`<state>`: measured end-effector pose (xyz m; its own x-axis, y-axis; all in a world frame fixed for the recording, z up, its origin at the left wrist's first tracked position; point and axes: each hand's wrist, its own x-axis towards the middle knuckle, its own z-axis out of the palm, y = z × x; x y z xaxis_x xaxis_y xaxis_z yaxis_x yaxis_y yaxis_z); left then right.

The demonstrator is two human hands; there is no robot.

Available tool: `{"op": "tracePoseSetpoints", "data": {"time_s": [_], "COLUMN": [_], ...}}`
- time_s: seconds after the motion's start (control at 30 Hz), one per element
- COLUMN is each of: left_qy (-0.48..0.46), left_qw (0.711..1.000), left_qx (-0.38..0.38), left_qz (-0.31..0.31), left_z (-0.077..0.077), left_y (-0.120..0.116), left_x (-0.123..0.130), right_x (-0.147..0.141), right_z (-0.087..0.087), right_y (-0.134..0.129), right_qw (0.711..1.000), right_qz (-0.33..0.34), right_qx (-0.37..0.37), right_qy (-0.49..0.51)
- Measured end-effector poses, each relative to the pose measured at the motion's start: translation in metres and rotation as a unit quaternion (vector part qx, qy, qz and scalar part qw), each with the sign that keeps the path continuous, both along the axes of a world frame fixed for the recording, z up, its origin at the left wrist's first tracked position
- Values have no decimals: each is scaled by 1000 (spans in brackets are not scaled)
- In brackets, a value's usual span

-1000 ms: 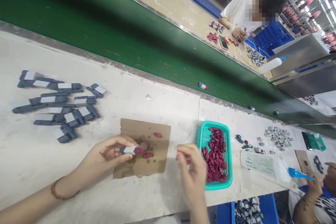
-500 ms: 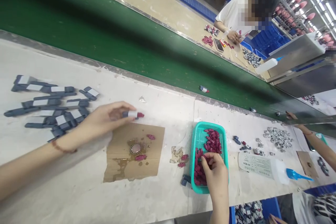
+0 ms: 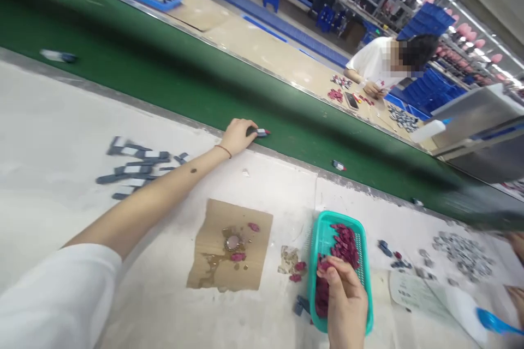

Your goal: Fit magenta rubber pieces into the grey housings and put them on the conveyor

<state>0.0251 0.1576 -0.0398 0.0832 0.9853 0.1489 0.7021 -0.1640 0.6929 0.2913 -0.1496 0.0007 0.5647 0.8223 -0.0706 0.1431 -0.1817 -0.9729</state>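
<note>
My left hand (image 3: 239, 136) reaches over the edge of the green belt, its fingers closed around the dark end of a small grey-and-white piece with a red tip (image 3: 262, 132). The piece is at the belt surface; whether it rests there I cannot tell. Over the turquoise basket (image 3: 369, 305), my right hand (image 3: 346, 294) pinches a small dark red piece (image 3: 323, 266) between thumb and fingertips. Many similar dark red pieces (image 3: 347, 245) fill the basket. To its left, a brown cardboard sheet (image 3: 200, 262) bears a wet patch, a small round object (image 3: 232, 242) and two dark red pieces.
Several dark grey pieces with white parts (image 3: 135, 166) lie on the left of the table. Another assembled piece (image 3: 338, 165) sits on the green belt (image 3: 295, 136). Right of the basket are a labelled bottle (image 3: 421, 294) and a grey-white pile (image 3: 464, 253). A co-worker (image 3: 376, 62) sits opposite.
My left hand has moved from beside the cardboard, up and right to the belt, carrying the red-tipped piece. My right hand has lifted a dark red piece from the pile. The view has shifted.
</note>
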Motion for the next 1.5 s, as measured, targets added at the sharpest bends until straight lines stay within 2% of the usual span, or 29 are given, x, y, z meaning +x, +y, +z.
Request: {"op": "tracePoseSetpoints", "data": {"time_s": [0.13,0.27,0.37,0.47,0.6,0.8,0.93,1.0,1.1,1.17,1.27,1.4,1.5], "left_qy": [61,106,126,146,178,222,219,165,-21,-162,-309,-408,-437], "left_qw": [998,994,992,985,974,957,960,976,994,973,913,843,812], "left_qx": [23,19,-3,-29,-24,-18,-24,-18,-62,-140,-246,-340,-379], "left_qz": [21,33,-10,-83,-135,-184,-173,-144,-92,-82,-102,-82,-75], "left_z": [-1,10,21,28,28,18,20,23,27,27,25,16,10], "left_y": [-6,-35,-69,-101,-116,-102,-100,-106,-124,-139,-163,-193,-212], "left_x": [-50,-116,-152,-165,-154,-135,-130,-124,-110,-99,-84,-69,-61], "right_x": [-28,-64,-80,-88,-95,-108,-116,-117,-116,-113,-109,-105,-104], "right_z": [-6,-11,-14,-15,-15,-14,-19,-23,-27,-26,-23,-22,-24], "right_y": [3,10,20,31,39,44,49,50,51,50,48,47,46], "right_qw": [998,992,964,933,909,877,847,829,824,840,863,871,882], "right_qz": [60,106,206,276,320,379,404,418,422,410,386,383,372], "right_qx": [16,26,67,94,105,138,161,166,176,171,147,122,118], "right_qy": [-33,-66,-158,-212,-246,-262,-305,-332,-335,-313,-290,-281,-264]}}
